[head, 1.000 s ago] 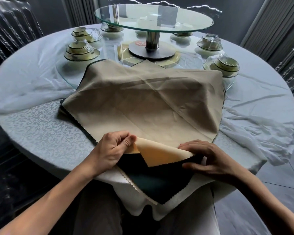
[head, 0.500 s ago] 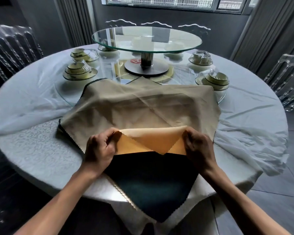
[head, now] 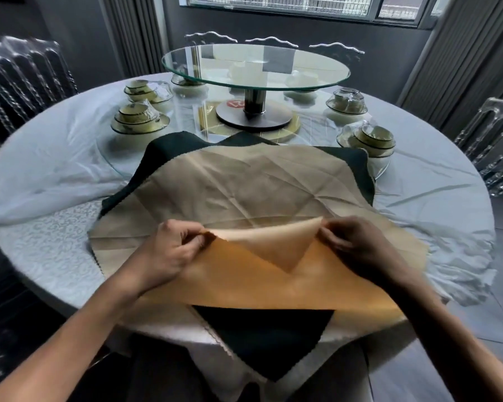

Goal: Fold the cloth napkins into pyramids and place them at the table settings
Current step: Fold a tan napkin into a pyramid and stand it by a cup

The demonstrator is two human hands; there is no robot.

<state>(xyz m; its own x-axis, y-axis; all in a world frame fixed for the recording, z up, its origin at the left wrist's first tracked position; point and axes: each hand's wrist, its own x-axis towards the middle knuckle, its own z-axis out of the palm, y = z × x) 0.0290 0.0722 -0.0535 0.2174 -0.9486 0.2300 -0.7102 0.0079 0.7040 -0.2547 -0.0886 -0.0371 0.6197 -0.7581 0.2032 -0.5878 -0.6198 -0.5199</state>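
On the near side of the round tabletop (head: 55, 175), in the head view, a tan napkin (head: 244, 181) lies spread over a dark green napkin (head: 267, 338), whose edges show beyond it at the far corners and whose near corner hangs over the table edge toward the person. Both hands hold the tan napkin's near part, lifted and turned back so its brighter orange underside faces up. The left hand (head: 169, 250) has its fingers (head: 186, 242) curled, pinching the cloth's edge between thumb and fingers at the left end of the fold. The right hand (head: 357, 245) likewise has curled fingers pinching the cloth at the right end of the fold, where a pale triangular flap hangs between the two hands. A white tablecloth (head: 436, 198) covers the table, wrinkled on the right, with a patterned cloth showing at the left edge. Beyond the napkins stands a glass turntable (head: 256, 65) on a metal post, and stacked bowl settings (head: 140, 118) wrapped in clear film ring it, one (head: 372, 140) touching the green napkin's far right corner. Clear chairs (head: 21, 79) stand around the table
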